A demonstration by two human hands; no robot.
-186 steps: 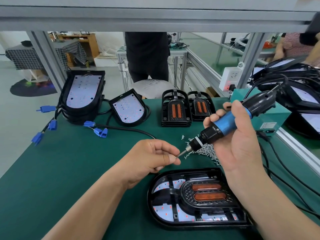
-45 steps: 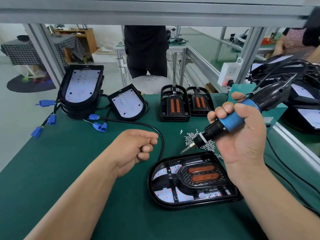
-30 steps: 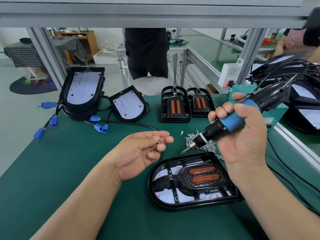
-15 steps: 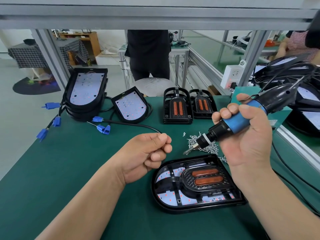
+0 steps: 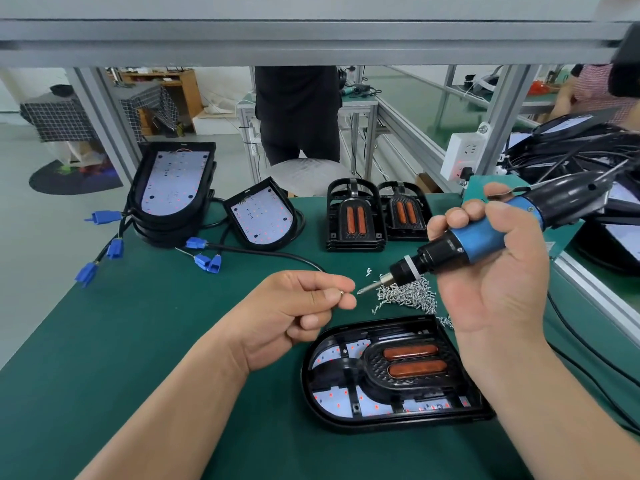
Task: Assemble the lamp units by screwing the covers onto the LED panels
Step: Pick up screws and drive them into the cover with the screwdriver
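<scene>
- Moved: left hand [image 5: 294, 310] has gone right toward the bit since half a second ago, and a screw [image 5: 341, 292] now shows at its tips.
- Left fingers [image 5: 332, 280]: thumb and index pinch the screw, the others are curled under.
- Right hand [image 5: 495, 282] grips the driver [image 5: 485, 235], fingers [image 5: 464, 216] wrapped round the blue grip.
- Bit tip [image 5: 363, 289] points down-left, just beside the screw. Can't tell if they touch.
- Unit [image 5: 391, 375] lies flat on the tabletop [image 5: 138, 323] under both hands, with the cover [image 5: 408, 365] sitting on the panel [image 5: 332, 398].
- Loose screw pile [image 5: 408, 294] sits just behind the unit. Spare covers [image 5: 353, 216] are farther back.
- Step, as judged: loading the screw onto the bit.
- To do it well, keep the driver steady, bring the screw head square onto the tip and let it seat before releasing. Then drive it straight down into a cover hole.
- Pose: left forearm comes in from lower left with the thumb side up. Right wrist is cocked, and the driver is tilted with its tail up and to the right.
</scene>
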